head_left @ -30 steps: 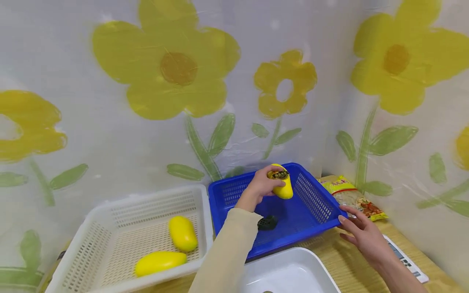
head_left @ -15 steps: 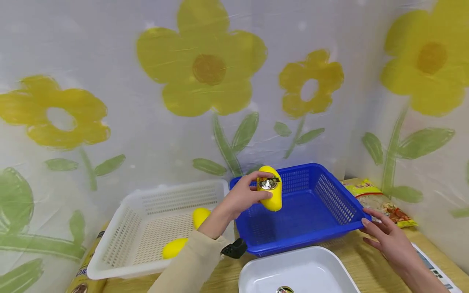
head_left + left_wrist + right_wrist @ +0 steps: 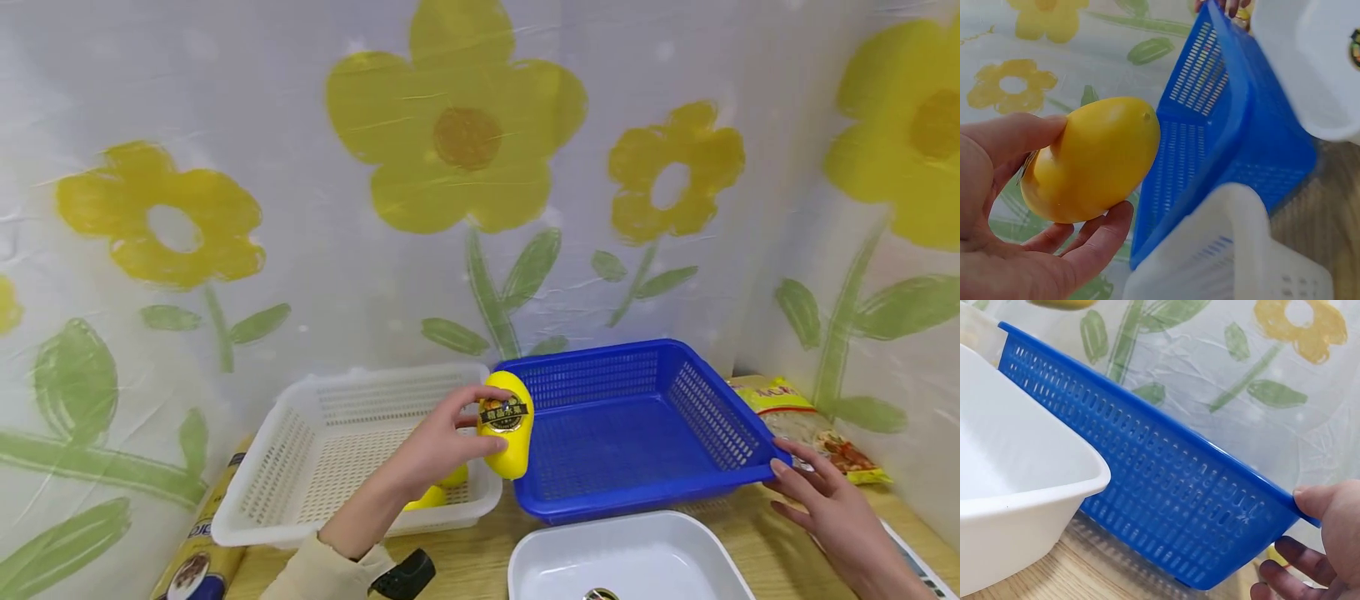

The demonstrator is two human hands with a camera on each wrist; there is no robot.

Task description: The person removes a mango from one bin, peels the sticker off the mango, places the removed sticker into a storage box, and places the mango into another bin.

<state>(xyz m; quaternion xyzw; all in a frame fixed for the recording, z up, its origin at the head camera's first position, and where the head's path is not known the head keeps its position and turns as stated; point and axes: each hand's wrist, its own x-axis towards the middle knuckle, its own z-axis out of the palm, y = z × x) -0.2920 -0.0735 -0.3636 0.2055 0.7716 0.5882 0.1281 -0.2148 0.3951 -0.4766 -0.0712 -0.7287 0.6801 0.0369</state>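
My left hand (image 3: 442, 442) grips a yellow mango (image 3: 517, 458) with a black-and-gold sticker, thumb on one side and fingers on the other. It hangs over the left edge of the blue basket (image 3: 600, 500), close to the white basket (image 3: 255, 517). The left wrist view shows the mango (image 3: 1107, 156) from its unlabelled side. My right hand (image 3: 840, 512) holds the blue basket's right front corner; in the right wrist view its thumb (image 3: 1316, 499) lies on the rim, other fingers below. Inside the white basket are two yellow mangoes (image 3: 427, 498), mostly hidden behind my left hand.
A white tray (image 3: 637, 542) stands in front of the blue basket, with a round label inside. Behind my right hand lies a yellow-topped food bag (image 3: 795, 408). A yellow-brown package (image 3: 202, 542) sits left of the white basket. A flower-printed sheet (image 3: 360, 292) hangs close behind.
My left hand has carried the mango out from above the inside of the blue basket, leftward toward the white basket. The right hand stays at the blue rim. The head view has turned left.
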